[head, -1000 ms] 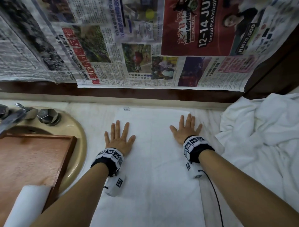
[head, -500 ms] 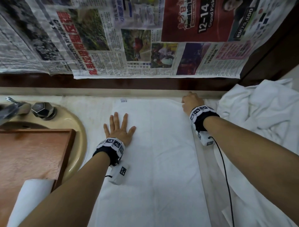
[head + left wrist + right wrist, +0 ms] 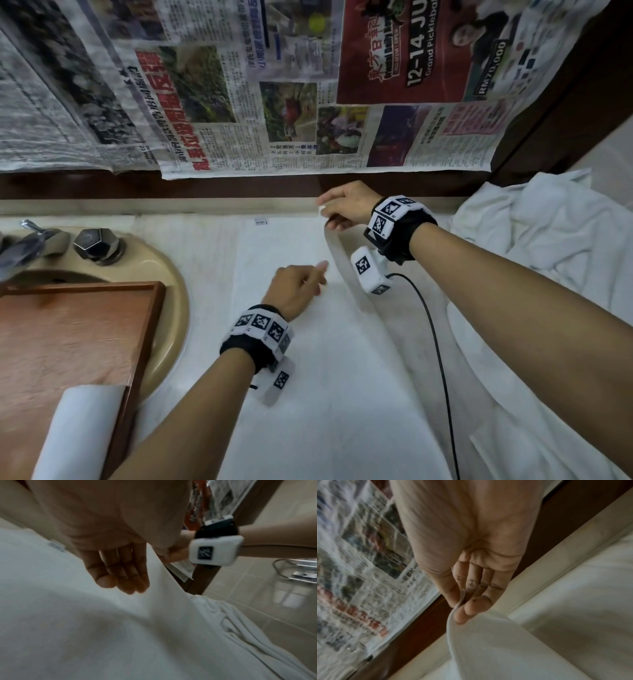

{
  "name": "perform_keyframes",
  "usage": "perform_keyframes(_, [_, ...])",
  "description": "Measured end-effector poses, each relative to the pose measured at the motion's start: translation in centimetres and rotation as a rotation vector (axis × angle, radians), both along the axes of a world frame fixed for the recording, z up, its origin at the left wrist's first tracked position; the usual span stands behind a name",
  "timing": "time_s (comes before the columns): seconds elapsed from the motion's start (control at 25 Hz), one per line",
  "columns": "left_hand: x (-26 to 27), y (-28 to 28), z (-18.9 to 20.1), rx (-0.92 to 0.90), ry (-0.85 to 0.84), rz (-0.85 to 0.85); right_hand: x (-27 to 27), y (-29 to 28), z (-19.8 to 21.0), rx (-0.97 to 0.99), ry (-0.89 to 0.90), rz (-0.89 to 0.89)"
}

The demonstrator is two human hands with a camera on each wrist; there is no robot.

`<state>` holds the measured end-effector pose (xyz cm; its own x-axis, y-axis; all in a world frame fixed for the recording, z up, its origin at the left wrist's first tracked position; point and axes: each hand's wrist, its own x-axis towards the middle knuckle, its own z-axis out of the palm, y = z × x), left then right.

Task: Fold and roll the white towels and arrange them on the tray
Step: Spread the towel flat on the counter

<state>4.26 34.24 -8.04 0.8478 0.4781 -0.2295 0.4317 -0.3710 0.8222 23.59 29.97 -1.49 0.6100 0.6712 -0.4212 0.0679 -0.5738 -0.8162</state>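
Two hands at our towel (image 3: 291, 359), flat on the counter | right hand (image 3: 349, 205) pinches its far right corner (lifted) | left hand (image 3: 294, 291) loosely curled, holding nothing | rolled towel (image 3: 78, 428) on wooden tray (image 3: 85, 329)

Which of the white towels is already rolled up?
The rolled towel on the wooden tray. The flat towel lies spread on the counter, and the crumpled towel is a loose heap at the right.
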Motion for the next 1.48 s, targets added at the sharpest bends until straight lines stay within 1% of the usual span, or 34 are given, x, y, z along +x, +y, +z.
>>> perform_keyframes(0.08, [0.1,-2.2,1.0,-0.053,0.112,-0.156,-0.5,0.7,0.9,0.038,0.05,-0.043])
perform_keyframes(0.12, [0.1,-3.0,0.9,-0.088,0.136,-0.187,-0.6,0.9,1.2,0.033,0.052,-0.064])
perform_keyframes(0.24, [-0.5,-4.5,0.2,-0.205,0.128,-0.177,-0.8,1.2,1.2,-0.015,0.047,-0.076])
perform_keyframes(0.32, [-1.2,-4.5,0.3,-0.344,0.091,-0.146,-1.0,1.1,1.2,-0.054,0.005,-0.078])
perform_keyframes(0.44, [-1.9,-3.3,2.2,-0.487,-0.008,-0.123,-1.4,1.3,1.5,-0.093,-0.174,-0.033])
perform_keyframes(0.52, [-2.4,-2.3,3.9,-0.521,-0.05,-0.106,-1.9,1.9,1.6,-0.108,-0.323,0.041])
perform_keyframes(0.6, [-3.0,-1.1,5.0,-0.535,-0.077,-0.067,-2.3,3.1,1.6,-0.122,-0.436,0.108])
perform_keyframes(0.72, [-4.5,0.8,5.3,-0.587,-0.102,0.039,-2.9,5.0,1.0,-0.138,-0.564,0.213])
perform_keyframes(0.8, [-6.0,1.7,4.6,-0.615,-0.09,0.135,-3.8,6.3,0.4,-0.137,-0.635,0.288])
perform_keyframes(0.92, [-8.1,2.7,2.2,-0.567,-0.033,0.294,-5.6,8.1,-1.2,-0.138,-0.681,0.326])
perform_keyframes(1.04, [-9.8,3.8,-0.8,-0.338,0.048,0.39,-7.3,9.8,-3.1,-0.178,-0.689,0.354])
perform_keyframes(1.12, [-10.3,4.2,-2.4,-0.231,0.079,0.461,-8.2,10.6,-4.4,-0.189,-0.69,0.346])
perform_keyframes(1.28, [-10.9,4.7,-4.9,-0.156,0.068,0.589,-8.1,11.6,-7.0,-0.192,-0.69,0.333])
perform_keyframes(1.4, [-11.1,5.0,-5.7,-0.158,0.045,0.647,-7.1,12.0,-8.8,-0.224,-0.672,0.375])
perform_keyframes(1.48, [-11.2,5.1,-5.6,-0.119,0.061,0.654,-6.6,12.1,-9.5,-0.224,-0.669,0.38])
